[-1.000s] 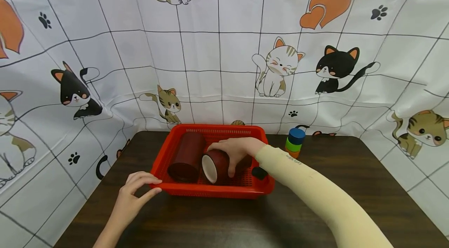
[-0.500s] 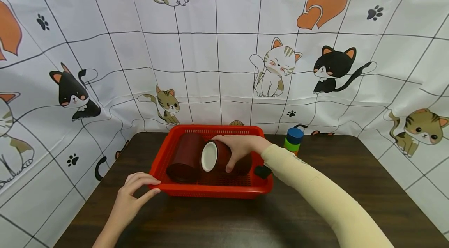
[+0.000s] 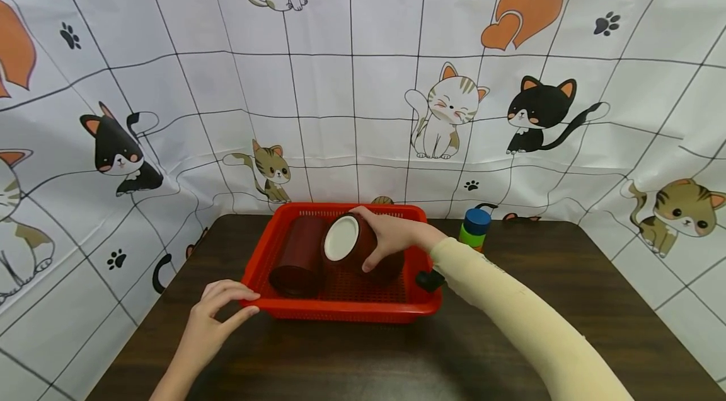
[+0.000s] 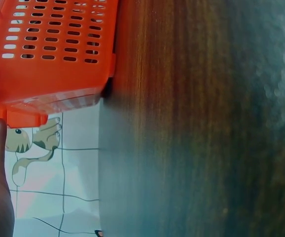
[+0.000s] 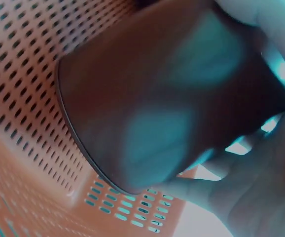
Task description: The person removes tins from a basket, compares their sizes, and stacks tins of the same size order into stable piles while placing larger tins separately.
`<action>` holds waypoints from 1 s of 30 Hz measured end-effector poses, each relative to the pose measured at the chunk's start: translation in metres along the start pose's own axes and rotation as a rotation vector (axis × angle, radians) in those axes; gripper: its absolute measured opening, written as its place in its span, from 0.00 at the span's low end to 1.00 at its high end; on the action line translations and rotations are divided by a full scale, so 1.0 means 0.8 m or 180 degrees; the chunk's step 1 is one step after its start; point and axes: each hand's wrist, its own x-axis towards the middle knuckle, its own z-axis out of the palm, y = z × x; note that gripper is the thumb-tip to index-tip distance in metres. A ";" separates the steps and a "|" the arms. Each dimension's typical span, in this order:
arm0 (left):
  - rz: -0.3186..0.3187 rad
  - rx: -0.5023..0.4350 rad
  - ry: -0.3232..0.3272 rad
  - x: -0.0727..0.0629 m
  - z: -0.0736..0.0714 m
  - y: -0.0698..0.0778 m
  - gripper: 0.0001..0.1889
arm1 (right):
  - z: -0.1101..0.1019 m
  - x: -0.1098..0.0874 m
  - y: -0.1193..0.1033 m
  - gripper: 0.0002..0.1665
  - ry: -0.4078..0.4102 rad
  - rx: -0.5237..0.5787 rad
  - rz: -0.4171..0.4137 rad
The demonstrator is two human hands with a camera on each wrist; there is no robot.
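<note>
A red plastic basket (image 3: 346, 309) stands on the dark wooden table. Inside, at its left, lies one dark brown cylindrical canister (image 3: 300, 256). My right hand (image 3: 391, 234) reaches in and grips a second brown canister (image 3: 363, 249) round its side, thumb toward me. This canister is tilted, its cream round end (image 3: 341, 238) facing up and left; its rimmed other end is near the basket's perforated wall in the right wrist view. My left hand (image 3: 218, 309) pinches the basket's front left corner, fingertips on the rim and thumb below.
Behind the basket's right side stands a small stack of blue, green and orange pieces (image 3: 475, 227). A white sheet with printed cats (image 3: 391, 86) hangs round the back and sides of the table (image 3: 539, 275).
My right hand has raised and tilted the second canister, so its cream end has moved upward and turned toward me. The left hand has stayed at the basket corner.
</note>
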 end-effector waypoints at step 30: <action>0.0059 -0.0006 0.0010 0.000 0.001 0.003 0.19 | -0.142 -0.137 -0.015 0.62 0.2231 0.1102 0.0062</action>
